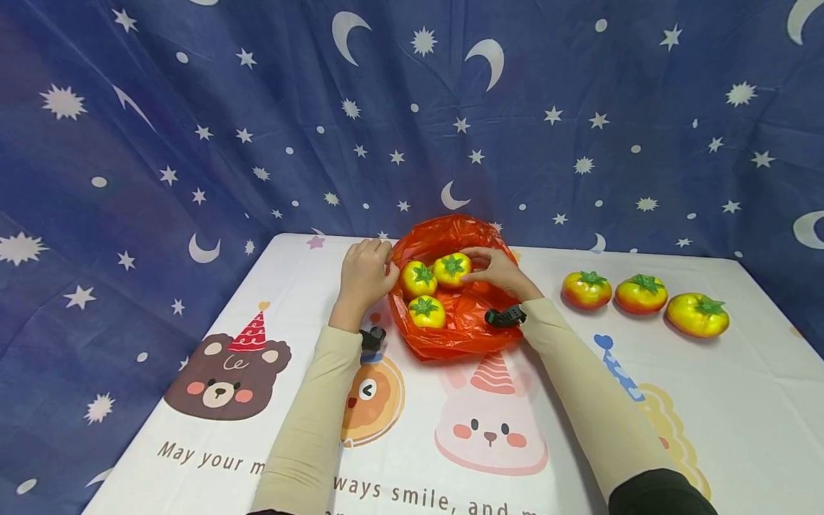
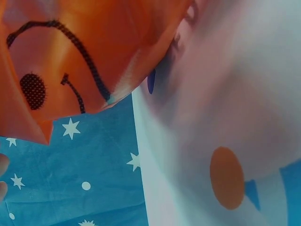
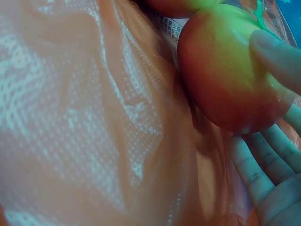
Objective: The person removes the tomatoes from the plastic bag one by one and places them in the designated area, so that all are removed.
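An open red plastic bag lies on the table with its mouth facing up, a printed pattern visible on its side in the left wrist view. My left hand, fingers curled, grips the bag's left edge. Inside, my right hand holds a yellow-and-red tomato with a green leafy top. In the right wrist view, the thumb lies on that tomato's side, while the fingertips touch its lower end. Beside it in the bag sit another tomato and a nearer tomato.
To the right of the bag, a row on the table holds a tomato, a middle tomato and a longer tomato. A white cloth with cartoon animals covers the table. Behind hangs a blue curtain with moons and stars.
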`<state>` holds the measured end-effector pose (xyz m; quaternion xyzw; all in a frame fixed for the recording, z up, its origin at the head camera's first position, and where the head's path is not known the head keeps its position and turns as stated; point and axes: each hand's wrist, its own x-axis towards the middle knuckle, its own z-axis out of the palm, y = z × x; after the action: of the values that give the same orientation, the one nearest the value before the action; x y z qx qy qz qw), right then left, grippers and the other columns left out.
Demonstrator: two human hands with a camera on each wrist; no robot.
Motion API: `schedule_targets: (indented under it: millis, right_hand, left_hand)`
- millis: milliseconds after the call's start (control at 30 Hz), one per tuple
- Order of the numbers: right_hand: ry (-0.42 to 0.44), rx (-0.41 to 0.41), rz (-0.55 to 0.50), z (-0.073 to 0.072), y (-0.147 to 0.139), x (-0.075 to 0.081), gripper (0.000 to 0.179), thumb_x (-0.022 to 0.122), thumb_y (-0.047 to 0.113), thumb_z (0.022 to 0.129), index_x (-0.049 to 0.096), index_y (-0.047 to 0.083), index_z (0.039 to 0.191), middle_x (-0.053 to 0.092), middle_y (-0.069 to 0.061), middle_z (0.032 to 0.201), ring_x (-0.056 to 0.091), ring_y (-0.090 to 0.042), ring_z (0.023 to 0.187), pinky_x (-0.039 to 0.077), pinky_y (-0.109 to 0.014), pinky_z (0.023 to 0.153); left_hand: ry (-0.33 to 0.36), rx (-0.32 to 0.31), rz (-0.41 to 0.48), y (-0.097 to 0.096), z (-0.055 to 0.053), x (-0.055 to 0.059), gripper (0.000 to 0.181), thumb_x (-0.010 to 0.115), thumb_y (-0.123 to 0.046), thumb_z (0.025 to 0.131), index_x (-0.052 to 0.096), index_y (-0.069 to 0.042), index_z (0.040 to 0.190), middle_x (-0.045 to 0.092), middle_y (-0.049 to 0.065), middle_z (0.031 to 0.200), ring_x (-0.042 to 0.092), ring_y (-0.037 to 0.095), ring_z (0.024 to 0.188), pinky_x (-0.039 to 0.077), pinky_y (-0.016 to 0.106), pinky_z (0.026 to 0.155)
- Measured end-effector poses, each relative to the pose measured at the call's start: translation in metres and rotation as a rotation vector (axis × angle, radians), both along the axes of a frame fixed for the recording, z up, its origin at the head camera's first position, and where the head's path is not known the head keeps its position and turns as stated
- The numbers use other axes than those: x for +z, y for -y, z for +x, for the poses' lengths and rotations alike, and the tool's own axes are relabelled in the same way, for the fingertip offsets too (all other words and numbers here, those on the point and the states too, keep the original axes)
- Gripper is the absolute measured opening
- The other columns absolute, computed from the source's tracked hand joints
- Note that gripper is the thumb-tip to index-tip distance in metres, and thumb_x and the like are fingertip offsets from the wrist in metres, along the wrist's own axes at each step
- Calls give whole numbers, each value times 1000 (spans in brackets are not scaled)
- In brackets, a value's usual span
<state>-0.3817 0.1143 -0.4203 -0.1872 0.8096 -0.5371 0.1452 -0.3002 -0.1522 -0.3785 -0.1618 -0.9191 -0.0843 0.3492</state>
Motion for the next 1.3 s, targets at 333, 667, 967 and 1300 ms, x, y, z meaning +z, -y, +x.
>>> schedule_targets:
  millis: [333, 667, 967, 1300]
  right_hand:
    - [1, 17, -58, -1, -1, -2, 61, 71, 2, 78, 47, 1, 134, 49, -22, 137, 46, -35, 129, 39, -44, 104]
    - [-26, 27, -51, 1, 0, 0, 61, 70, 6, 80, 46, 6, 137, 48, -20, 139, 49, -35, 126, 43, -42, 100]
    - [-34, 22, -75, 2, -1, 1, 60, 69, 5, 81, 47, 7, 136, 48, -18, 139, 49, -35, 126, 50, -32, 91]
    - [-99, 37, -95, 3, -3, 14, 61, 70, 3, 80, 47, 5, 136, 50, -20, 137, 51, -35, 123, 49, -29, 92]
  left_hand:
    - [-2, -3, -1, 0, -1, 0, 10, 61, -14, 76, 55, -6, 74, 58, 9, 71, 55, 25, 70, 46, 38, 70]
    - [-22, -11, 6, 1, -1, -1, 9, 61, -14, 76, 55, -6, 73, 58, 9, 70, 56, 26, 70, 46, 38, 69]
    - [-26, -6, 6, 2, 0, 0, 10, 60, -14, 75, 55, -6, 72, 58, 9, 69, 56, 26, 69, 46, 38, 68]
    - [-30, -5, 6, 2, -1, 0, 10, 58, -13, 76, 54, -7, 70, 57, 8, 68, 56, 26, 69, 45, 38, 68]
